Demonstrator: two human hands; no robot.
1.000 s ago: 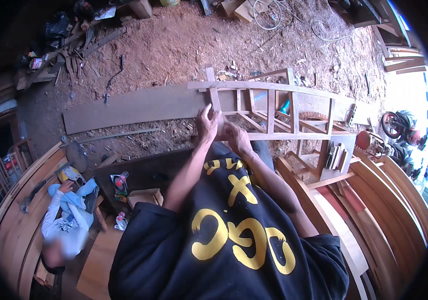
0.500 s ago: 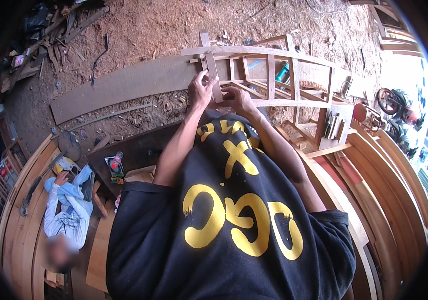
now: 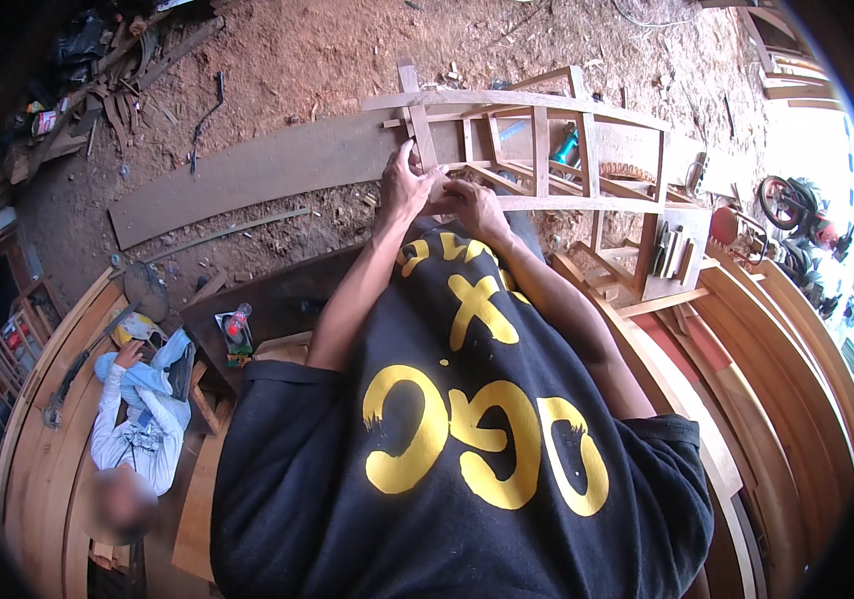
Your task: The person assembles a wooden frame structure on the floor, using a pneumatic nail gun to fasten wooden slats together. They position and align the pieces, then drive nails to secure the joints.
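Observation:
A slatted wooden frame [image 3: 541, 150] lies ahead of me, with long rails joined by several crosspieces. At its left end, a short flat crosspiece [image 3: 422, 137] slants across the rails. My left hand [image 3: 407, 188] is closed around the lower part of this crosspiece, thumb and fingers bent. Close beside it, my right hand [image 3: 477, 210] has its fingers curled at the left end of the near rail [image 3: 576, 204]. The fingertips of both hands nearly meet, and they partly hide the joint between them.
A long brown plank [image 3: 247, 182] lies on the dirt ground under the frame. A teal tool [image 3: 567, 148] shows between the slats. Long boards [image 3: 786, 369] are stacked at right, near a motorbike [image 3: 786, 205]. Another person [image 3: 142, 429] sits at lower left, near a bottle [image 3: 237, 323].
My hands have drawn closer together at the frame's left end, the right hand's fingers curling in more. The frame stays nearly in place; the view has shifted slightly.

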